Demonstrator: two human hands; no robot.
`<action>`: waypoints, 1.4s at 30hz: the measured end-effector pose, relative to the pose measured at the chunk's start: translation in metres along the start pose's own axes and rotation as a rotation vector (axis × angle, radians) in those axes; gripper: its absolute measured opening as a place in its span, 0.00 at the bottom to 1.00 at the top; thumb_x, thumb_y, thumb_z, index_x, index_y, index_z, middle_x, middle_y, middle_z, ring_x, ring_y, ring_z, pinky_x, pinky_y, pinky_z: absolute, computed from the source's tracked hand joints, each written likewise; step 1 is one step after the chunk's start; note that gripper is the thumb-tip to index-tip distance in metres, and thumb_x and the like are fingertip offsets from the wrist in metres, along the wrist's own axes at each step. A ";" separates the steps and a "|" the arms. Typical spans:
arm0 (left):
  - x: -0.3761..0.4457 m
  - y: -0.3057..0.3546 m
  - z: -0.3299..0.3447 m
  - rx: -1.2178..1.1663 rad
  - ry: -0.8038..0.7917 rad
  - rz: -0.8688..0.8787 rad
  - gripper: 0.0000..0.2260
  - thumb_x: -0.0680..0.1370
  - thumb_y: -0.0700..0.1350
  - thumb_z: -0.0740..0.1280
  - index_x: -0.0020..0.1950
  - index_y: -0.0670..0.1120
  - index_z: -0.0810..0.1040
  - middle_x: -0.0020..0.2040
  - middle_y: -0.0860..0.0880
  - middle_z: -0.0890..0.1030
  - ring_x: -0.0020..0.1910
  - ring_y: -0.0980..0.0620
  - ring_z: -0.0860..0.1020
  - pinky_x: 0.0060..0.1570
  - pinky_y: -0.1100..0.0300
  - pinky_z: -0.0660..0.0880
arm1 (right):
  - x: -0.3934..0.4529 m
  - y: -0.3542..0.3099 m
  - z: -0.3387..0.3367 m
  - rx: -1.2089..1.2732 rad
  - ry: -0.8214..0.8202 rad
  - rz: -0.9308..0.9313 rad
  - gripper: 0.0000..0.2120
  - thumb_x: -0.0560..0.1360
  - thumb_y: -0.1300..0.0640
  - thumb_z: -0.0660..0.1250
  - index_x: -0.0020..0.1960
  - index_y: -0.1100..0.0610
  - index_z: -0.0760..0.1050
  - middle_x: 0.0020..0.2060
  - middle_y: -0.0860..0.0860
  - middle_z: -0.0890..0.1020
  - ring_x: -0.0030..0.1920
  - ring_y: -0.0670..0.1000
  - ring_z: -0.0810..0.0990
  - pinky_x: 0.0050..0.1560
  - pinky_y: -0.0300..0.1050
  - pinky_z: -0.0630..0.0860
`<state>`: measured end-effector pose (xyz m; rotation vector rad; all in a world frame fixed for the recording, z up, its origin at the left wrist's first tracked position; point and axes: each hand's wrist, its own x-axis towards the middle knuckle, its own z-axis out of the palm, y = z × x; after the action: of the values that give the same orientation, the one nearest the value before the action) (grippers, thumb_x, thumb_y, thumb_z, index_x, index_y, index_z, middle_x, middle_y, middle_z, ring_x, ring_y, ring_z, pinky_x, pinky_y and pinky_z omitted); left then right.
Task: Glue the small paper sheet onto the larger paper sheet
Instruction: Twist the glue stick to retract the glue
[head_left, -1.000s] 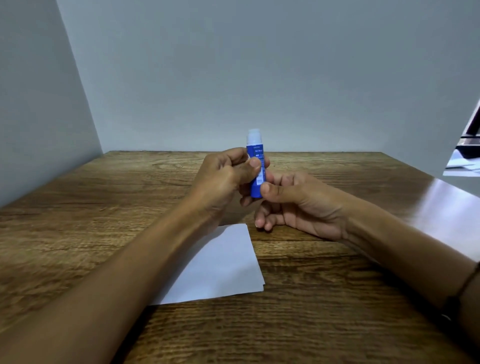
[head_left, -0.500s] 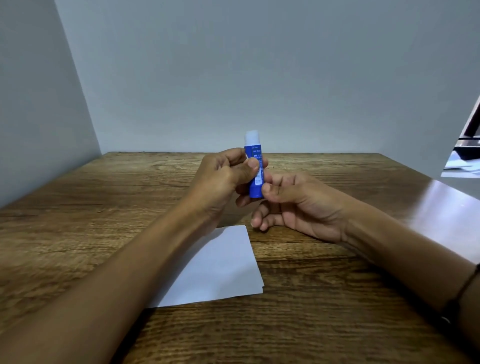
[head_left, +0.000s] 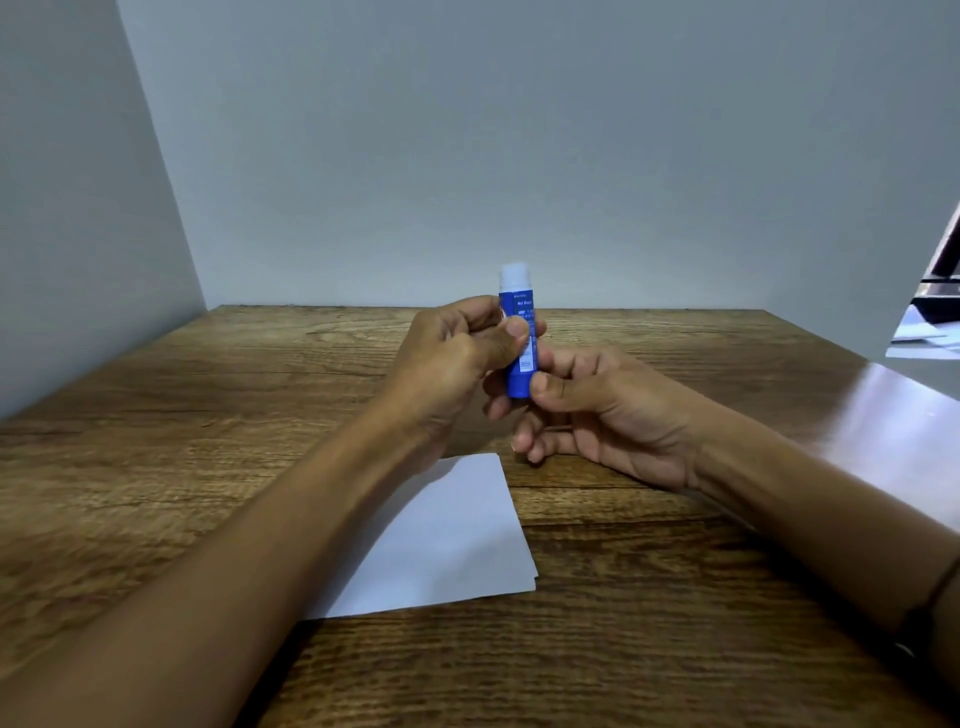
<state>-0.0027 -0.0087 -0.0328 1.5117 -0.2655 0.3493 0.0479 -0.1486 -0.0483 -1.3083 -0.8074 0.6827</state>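
1. Plain grey walls (head_left: 519, 156) behind and to the left; brown wood-grain table (head_left: 156, 441) filling the lower half.
2. White paper sheet (head_left: 457, 545) lying flat on the table near the front, left part hidden under the left forearm; whether one sheet or two stacked, cannot tell.
3. Left hand (head_left: 447, 358) raised above the table past the paper, fingers and thumb curled round the upper body of a blue glue stick (head_left: 521, 364).
4. Glue stick held upright in the air between both hands, white end on top, printed label facing the camera, lettering too small to read.
5. Right hand (head_left: 602, 410) just right of the stick, thumb and fingertips pinching its lower end, remaining fingers curled beneath.
6. Dark thin band (head_left: 935, 587) on the right wrist at the frame's edge.
7. Far right, beyond the wall's edge, blurred pale and dark objects (head_left: 930, 317).
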 end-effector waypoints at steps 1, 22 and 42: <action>0.000 0.000 0.001 -0.003 -0.003 0.008 0.05 0.76 0.37 0.61 0.43 0.39 0.77 0.29 0.48 0.77 0.20 0.56 0.70 0.20 0.68 0.67 | 0.000 0.001 0.001 -0.021 0.032 -0.005 0.08 0.69 0.60 0.67 0.48 0.59 0.78 0.36 0.54 0.82 0.32 0.49 0.80 0.33 0.39 0.78; 0.002 -0.003 -0.002 0.028 0.006 0.020 0.06 0.75 0.38 0.62 0.43 0.41 0.78 0.28 0.49 0.78 0.21 0.52 0.68 0.21 0.67 0.66 | -0.001 -0.001 0.000 0.014 -0.022 0.002 0.07 0.72 0.61 0.63 0.49 0.58 0.77 0.41 0.54 0.82 0.31 0.49 0.78 0.32 0.41 0.76; -0.001 0.001 0.001 -0.001 -0.013 0.021 0.06 0.75 0.36 0.62 0.43 0.40 0.78 0.32 0.50 0.79 0.25 0.60 0.75 0.23 0.70 0.69 | -0.001 -0.001 0.000 -0.031 0.027 0.010 0.03 0.69 0.61 0.69 0.43 0.55 0.79 0.35 0.51 0.80 0.30 0.49 0.78 0.31 0.41 0.77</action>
<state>-0.0039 -0.0098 -0.0320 1.5116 -0.2916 0.3558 0.0471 -0.1495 -0.0473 -1.3478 -0.7923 0.6612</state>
